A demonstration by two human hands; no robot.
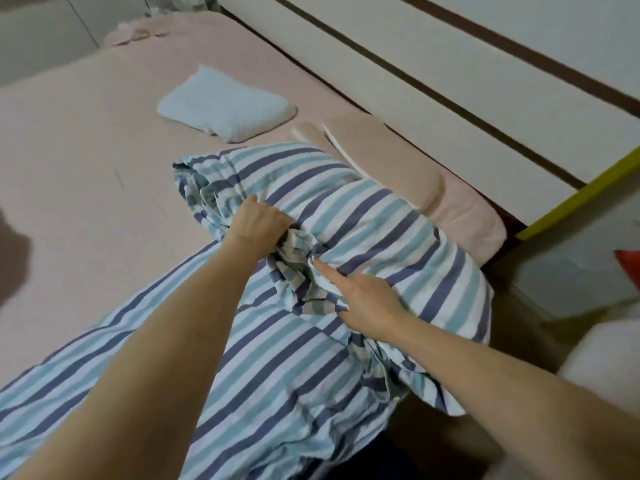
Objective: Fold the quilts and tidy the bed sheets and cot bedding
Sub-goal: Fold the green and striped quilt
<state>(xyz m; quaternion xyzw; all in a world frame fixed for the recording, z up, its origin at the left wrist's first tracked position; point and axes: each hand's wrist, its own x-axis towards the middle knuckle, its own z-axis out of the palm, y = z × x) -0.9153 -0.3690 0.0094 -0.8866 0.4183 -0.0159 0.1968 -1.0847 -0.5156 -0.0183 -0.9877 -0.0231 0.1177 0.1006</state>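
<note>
A blue, teal and white striped quilt lies bunched on the near right part of the bed, and part of it trails toward me at the lower left. My left hand grips a gathered fold of the quilt at its middle. Just to the right, my right hand holds the same bunch of fabric, forefinger stretched out along it, the other fingers tucked under the cloth. The pink bed sheet covers the mattress and looks flat.
A small light-blue pillow lies on the sheet beyond the quilt. A beige pillow and a pink pillow sit against the white headboard. At the right stands a yellow-edged white panel. Pink crumpled bedding lies at the far corner.
</note>
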